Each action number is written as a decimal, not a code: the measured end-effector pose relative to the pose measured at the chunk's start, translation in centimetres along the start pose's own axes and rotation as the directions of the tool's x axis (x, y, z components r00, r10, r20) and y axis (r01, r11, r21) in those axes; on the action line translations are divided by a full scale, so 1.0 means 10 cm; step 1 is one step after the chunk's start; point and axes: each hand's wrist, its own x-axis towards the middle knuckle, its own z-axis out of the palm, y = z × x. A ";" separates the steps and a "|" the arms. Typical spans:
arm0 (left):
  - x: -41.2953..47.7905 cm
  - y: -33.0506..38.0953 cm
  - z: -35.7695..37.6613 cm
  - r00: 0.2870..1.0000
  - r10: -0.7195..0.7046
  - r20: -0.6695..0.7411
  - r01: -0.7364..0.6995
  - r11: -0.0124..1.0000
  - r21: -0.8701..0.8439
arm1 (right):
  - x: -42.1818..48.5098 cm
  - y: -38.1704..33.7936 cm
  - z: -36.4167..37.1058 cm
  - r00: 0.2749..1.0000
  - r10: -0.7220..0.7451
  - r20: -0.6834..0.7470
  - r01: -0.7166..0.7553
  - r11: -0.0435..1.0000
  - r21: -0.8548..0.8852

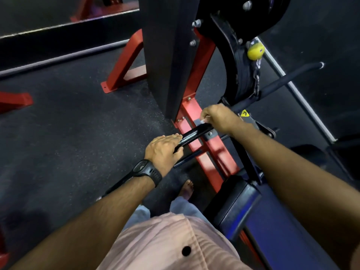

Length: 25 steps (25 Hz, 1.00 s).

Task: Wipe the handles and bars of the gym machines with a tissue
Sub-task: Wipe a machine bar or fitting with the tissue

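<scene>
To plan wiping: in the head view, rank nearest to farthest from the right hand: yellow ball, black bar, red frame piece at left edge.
1. Black bar, gripped by the right hand.
2. Yellow ball, above it.
3. Red frame piece, far left.

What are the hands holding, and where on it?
The left hand grips the bar at its near end. The right hand pinches a tissue against the bar near its middle.

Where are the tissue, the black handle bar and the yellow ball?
tissue (pixel 204 121), head view, the white edge that shows.
black handle bar (pixel 194 133), head view, its glossy middle stretch.
yellow ball (pixel 255 52), head view, the ball's centre.
</scene>
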 end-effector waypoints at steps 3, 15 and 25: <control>0.02 0.02 0.00 1.000 -0.002 -0.007 0.002 1.000 -0.002 | -0.20 -0.01 0.32 0.962 -0.230 -0.146 0.226 0.973 -0.047; 0.09 0.01 0.00 0.998 0.057 0.023 -0.057 0.998 0.025 | -0.56 -0.54 1.05 0.607 0.392 -0.691 -0.038 0.883 0.467; 0.18 0.03 -0.03 0.996 0.076 0.034 -0.078 0.996 0.043 | -0.27 -0.90 1.05 0.196 0.979 -0.050 0.014 0.049 0.999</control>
